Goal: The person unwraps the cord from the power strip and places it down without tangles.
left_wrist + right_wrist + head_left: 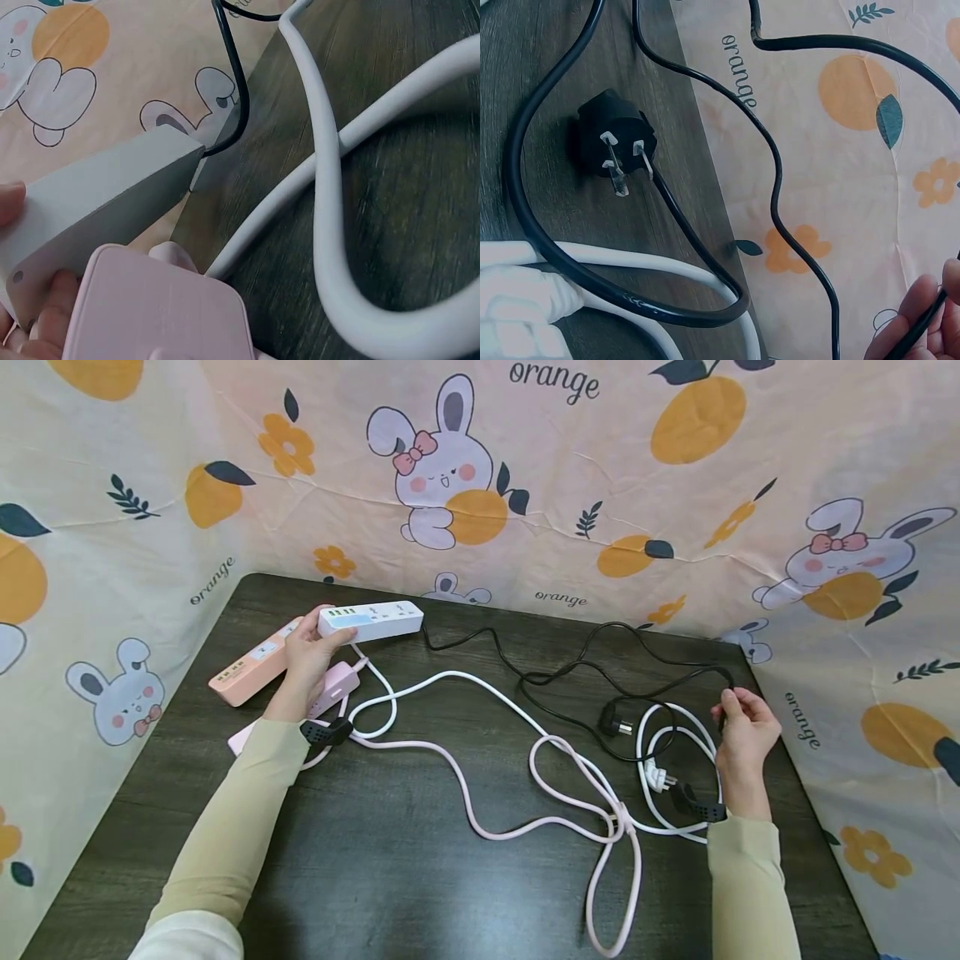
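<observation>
My left hand (306, 660) grips the near end of a white power strip (390, 620), thumb on its top face and fingers beneath, as the left wrist view shows. A black cord (551, 678) leaves the strip's far end and runs in loose loops to the right. Between thumb and fingers, my right hand (744, 735) pinches this black cord near the table's right side. The cord's black plug (615, 135) lies on the table, prongs exposed, left of the right hand. Close to the left hand is a pink power strip (157, 311), partly hidden by that arm in the head view.
An orange power strip (251, 672) lies left of the left hand. A white cord (480, 677) and a pale pink cord (468, 802) cross the dark table (390, 860). A white plug (656, 777) lies by the right wrist. Printed cloth (562, 527) stands behind and beside the table.
</observation>
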`<state>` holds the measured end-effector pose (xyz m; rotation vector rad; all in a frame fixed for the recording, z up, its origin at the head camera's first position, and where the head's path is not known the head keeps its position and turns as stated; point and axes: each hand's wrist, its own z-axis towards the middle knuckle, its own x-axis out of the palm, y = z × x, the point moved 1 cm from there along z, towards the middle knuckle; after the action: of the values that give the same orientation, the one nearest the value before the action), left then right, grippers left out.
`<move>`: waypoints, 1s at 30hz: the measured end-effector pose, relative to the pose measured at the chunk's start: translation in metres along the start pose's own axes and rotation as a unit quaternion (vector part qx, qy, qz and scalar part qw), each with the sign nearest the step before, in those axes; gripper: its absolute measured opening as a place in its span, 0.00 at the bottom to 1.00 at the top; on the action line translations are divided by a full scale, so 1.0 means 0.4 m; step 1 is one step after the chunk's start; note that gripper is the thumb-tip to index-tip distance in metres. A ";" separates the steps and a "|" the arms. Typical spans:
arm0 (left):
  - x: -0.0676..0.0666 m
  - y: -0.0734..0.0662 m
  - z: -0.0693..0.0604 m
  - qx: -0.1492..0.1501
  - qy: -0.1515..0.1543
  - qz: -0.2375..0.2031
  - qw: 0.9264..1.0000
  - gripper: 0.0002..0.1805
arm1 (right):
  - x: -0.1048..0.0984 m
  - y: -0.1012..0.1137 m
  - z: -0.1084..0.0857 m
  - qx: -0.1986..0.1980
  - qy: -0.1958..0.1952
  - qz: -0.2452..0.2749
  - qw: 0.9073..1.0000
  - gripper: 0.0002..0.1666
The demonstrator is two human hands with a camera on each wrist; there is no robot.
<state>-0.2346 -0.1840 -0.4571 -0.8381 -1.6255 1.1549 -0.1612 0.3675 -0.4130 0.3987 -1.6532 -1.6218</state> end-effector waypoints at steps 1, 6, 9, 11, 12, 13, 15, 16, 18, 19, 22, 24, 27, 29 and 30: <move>0.001 0.000 -0.001 -0.002 -0.001 0.002 1.000 0.25 | 0.000 -0.001 0.001 -0.001 0.001 0.004 1.000 0.10; 0.001 0.002 -0.001 -0.008 -0.004 0.011 1.000 0.26 | -0.005 -0.005 0.001 0.006 0.009 0.007 1.000 0.09; -0.003 0.002 -0.002 -0.010 -0.005 0.034 0.999 0.26 | -0.008 -0.007 0.000 0.015 0.014 0.003 1.000 0.09; -0.009 0.004 -0.001 -0.010 -0.006 0.063 0.998 0.26 | -0.010 -0.009 0.000 0.018 0.020 0.000 1.000 0.09; -0.012 0.004 0.000 -0.010 -0.006 0.078 0.997 0.27 | -0.011 -0.011 0.000 0.018 0.021 0.001 1.000 0.09; -0.016 0.005 0.001 -0.011 -0.007 0.100 0.995 0.27 | -0.011 -0.012 -0.001 0.018 0.024 0.000 1.000 0.09; -0.023 0.006 0.002 -0.012 -0.008 0.138 0.990 0.29 | -0.012 -0.015 0.000 0.015 0.030 -0.002 0.999 0.10; -0.026 0.006 0.003 -0.015 -0.008 0.158 0.987 0.29 | -0.011 -0.017 -0.001 0.014 0.032 0.000 0.999 0.10; -0.031 0.005 0.004 -0.017 -0.008 0.194 0.981 0.29 | -0.009 -0.020 -0.001 0.011 0.034 0.004 0.999 0.10; -0.033 0.004 0.004 -0.017 -0.007 0.213 0.977 0.29 | -0.008 -0.021 -0.001 0.009 0.037 0.002 0.999 0.11; -0.039 0.000 0.004 -0.014 0.001 0.261 0.965 0.30 | -0.006 -0.022 -0.003 0.010 0.037 0.002 0.999 0.11; -0.044 -0.003 0.004 -0.012 0.010 0.291 0.956 0.32 | -0.005 -0.022 -0.005 0.012 0.038 -0.006 0.999 0.11; -0.053 -0.007 0.002 -0.008 0.029 0.331 0.943 0.33 | -0.005 -0.022 -0.007 0.025 0.038 -0.014 0.999 0.10; -0.060 -0.007 0.001 -0.006 0.039 0.351 0.936 0.35 | -0.005 -0.023 -0.006 0.035 0.041 -0.019 0.998 0.10; -0.062 -0.007 0.001 -0.005 0.043 0.356 0.933 0.35 | -0.005 -0.024 -0.006 0.038 0.041 -0.019 0.998 0.10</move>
<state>-0.2269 -0.2074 -0.4618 -1.5368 -1.2754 1.5658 -0.1608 0.3658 -0.4228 0.5319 -1.6585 -1.5517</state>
